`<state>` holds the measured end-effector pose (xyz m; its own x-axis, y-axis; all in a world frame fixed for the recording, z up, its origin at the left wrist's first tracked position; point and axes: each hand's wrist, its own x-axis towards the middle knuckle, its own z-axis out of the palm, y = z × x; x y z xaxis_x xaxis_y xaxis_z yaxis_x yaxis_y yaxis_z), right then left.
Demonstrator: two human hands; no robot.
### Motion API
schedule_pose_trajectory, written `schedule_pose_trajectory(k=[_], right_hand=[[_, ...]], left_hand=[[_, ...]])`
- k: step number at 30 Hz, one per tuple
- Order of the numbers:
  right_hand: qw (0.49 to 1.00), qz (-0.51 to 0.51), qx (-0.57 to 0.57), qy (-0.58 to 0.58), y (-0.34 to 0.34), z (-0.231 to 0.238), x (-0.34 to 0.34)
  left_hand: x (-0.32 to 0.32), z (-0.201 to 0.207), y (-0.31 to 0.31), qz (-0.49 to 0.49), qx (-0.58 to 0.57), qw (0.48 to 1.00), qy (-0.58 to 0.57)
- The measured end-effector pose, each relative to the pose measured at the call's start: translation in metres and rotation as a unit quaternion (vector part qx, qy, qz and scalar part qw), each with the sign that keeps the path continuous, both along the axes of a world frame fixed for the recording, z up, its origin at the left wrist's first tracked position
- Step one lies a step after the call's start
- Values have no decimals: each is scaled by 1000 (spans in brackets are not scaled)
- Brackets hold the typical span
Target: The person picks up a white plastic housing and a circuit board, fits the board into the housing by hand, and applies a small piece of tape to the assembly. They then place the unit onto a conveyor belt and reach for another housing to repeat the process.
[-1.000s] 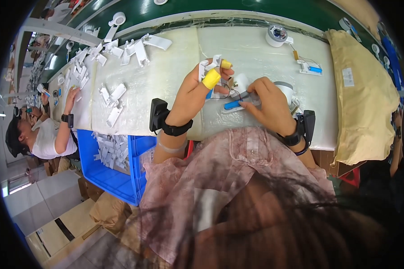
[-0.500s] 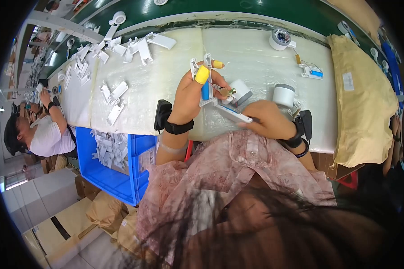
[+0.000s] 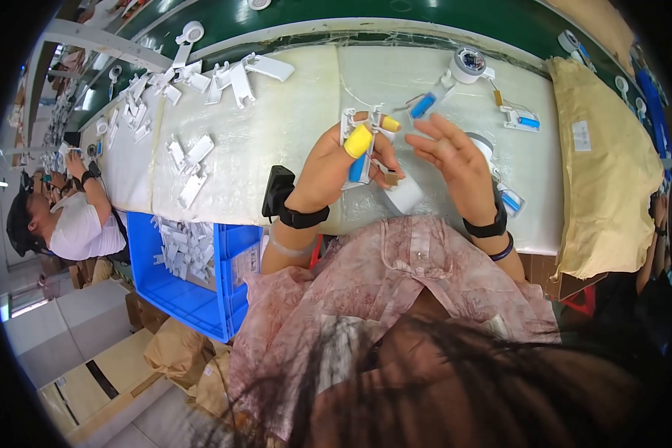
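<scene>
My left hand (image 3: 328, 168), with yellow covers on thumb and a finger, grips a white plastic housing (image 3: 349, 124) with a blue cylindrical battery (image 3: 357, 167) in it. A small brownish part (image 3: 393, 178) shows by its lower fingers. My right hand (image 3: 455, 157) is raised with its fingers apart and nothing in them. Just beyond its fingertips is another blue battery (image 3: 423, 105) on a pale part. Below the hands a white cup-shaped housing (image 3: 405, 196) lies tilted. A second white cup (image 3: 483, 146) is partly hidden behind my right hand.
At the far right sit a round device with an exposed inside (image 3: 468, 66) and a wired battery holder (image 3: 521, 119). White plastic pieces (image 3: 239, 82) are scattered at left. A blue crate (image 3: 220, 280) of white parts stands below left. Brown wrapping paper (image 3: 605, 172) covers the right end.
My right hand has let go of a long white part, moved up and spread its fingers. My left hand has shifted slightly right with the housing. A blue battery now shows near the right fingertips.
</scene>
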<state>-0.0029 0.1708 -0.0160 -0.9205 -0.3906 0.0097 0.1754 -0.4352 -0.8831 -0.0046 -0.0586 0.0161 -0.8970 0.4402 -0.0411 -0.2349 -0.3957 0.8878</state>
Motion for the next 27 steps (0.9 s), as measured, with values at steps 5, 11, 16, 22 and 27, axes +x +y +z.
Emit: schedule_pose_trajectory(k=[5, 11, 16, 22, 27], right_hand=[[953, 123, 208, 183, -3, 12, 10], [957, 21, 202, 206, -4, 0, 9], [959, -41, 194, 200, 1, -6, 8], [929, -153, 249, 229, 5, 0, 4], [916, -148, 271, 256, 8, 5, 3]], left_hand=[[-6, 11, 18, -5, -43, 999, 31], [-10, 17, 35, 29, -77, 989, 121], [-13, 12, 36, 90, -145, 968, 182], [-10, 6, 24, 62, -260, 958, 103], [-7, -12, 18, 9, -260, 962, 80]])
